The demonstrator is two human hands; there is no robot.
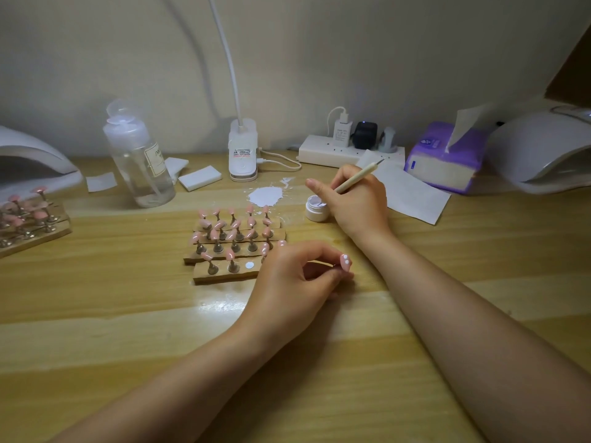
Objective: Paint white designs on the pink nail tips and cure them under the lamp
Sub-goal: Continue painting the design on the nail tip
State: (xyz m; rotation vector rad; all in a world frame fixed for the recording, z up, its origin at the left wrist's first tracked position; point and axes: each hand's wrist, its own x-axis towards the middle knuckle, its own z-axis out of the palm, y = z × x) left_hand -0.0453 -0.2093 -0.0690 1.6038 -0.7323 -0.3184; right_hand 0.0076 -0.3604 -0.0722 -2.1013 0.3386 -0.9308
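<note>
We see the left hand [294,276] low over the table [415,314], fingers curled, pinching a pink tip [345,262] at its fingertips; two white dots show on that tip. It sits just right of the front wooden strip [224,274], where one white round spot [249,265] stands bare among the stands.

Up and to the right, the right hand [355,203] is clenched round a dotting pen [358,177], pen slanting up and right, its fine point in the air toward the power strip [332,153]. The working end goes down behind the fingers at the small white pot [315,211], and we cannot tell whether it touches the gel inside. The hand rests right against that pot.

Between the hands and the far wall, four wooden strips carry rows of pink tips [236,231] on little metal stands. A white smear [266,196] lies on the table just behind them.

On the far left, a second rack [28,222] of pink tips sits before a white curing lamp [32,161]. A second lamp [543,151] stands at the far right, well apart from the held tip. A clear bottle [140,161], sponge blocks [200,177], a clip light [243,151], a purple tissue pack [444,161] and a paper sheet [412,193] line the back.
</note>
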